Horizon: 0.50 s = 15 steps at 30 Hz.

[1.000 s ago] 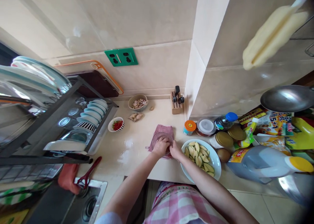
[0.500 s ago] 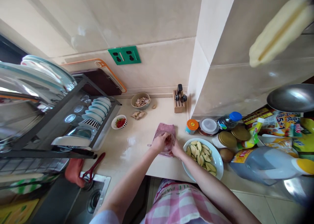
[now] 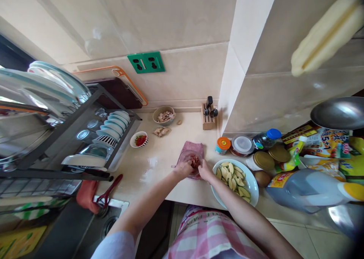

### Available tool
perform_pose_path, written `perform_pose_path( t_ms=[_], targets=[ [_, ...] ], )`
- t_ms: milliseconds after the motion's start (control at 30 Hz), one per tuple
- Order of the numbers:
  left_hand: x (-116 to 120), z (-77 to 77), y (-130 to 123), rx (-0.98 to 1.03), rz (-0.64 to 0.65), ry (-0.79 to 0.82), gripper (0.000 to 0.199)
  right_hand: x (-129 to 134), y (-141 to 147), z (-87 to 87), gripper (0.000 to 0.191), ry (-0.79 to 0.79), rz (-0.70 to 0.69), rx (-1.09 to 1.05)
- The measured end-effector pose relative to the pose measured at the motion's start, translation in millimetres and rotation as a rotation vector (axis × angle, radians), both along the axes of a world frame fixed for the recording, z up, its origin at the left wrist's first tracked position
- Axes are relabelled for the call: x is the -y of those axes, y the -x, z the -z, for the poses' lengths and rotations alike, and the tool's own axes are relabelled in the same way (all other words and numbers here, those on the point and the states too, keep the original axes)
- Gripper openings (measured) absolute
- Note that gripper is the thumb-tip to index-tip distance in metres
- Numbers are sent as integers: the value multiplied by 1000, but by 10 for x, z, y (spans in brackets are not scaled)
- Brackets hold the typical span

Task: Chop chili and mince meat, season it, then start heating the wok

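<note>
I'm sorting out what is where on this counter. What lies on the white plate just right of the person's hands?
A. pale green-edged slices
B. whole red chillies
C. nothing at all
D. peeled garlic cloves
A: the white plate beside the right hand holds pale slices with green edges; the chopped red bits sit in a small bowl near the rack.

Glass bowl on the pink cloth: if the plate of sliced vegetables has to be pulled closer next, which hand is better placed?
Probably the right hand. It rests at the glass bowl's right edge, next to the plate of slices. The left hand is at the bowl's left side and would have to cross over.
</note>
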<state>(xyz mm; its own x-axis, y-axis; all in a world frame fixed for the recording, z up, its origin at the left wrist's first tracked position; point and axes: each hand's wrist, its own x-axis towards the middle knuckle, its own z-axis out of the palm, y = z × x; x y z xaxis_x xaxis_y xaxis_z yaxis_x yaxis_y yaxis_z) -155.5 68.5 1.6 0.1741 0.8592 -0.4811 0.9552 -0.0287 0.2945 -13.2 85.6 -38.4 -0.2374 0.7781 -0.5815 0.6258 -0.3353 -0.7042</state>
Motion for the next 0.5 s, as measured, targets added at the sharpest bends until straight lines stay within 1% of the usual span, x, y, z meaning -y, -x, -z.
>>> perform_pose_path(
  t_ms=[133,200,267,367,433,500],
  targets=[
    [-18,-61,50,-81,-116,-103,27,15,9,-1,33,12,3,-23],
    [-36,-48,-25,-70,-198,-152,35,16,13,-9,32,16,6,-38],
    [-42,0,-160,-36,-238,-179,39,9,13,-20,30,10,11,-47],
    [-25,61,-310,16,-186,-169,28,2,5,-27,27,7,19,-60],
    [4,49,-290,45,-168,-169,26,7,1,-23,28,23,23,-73],
    [46,6,-194,78,-145,-197,32,16,2,-14,30,44,23,-87]
  ],
)
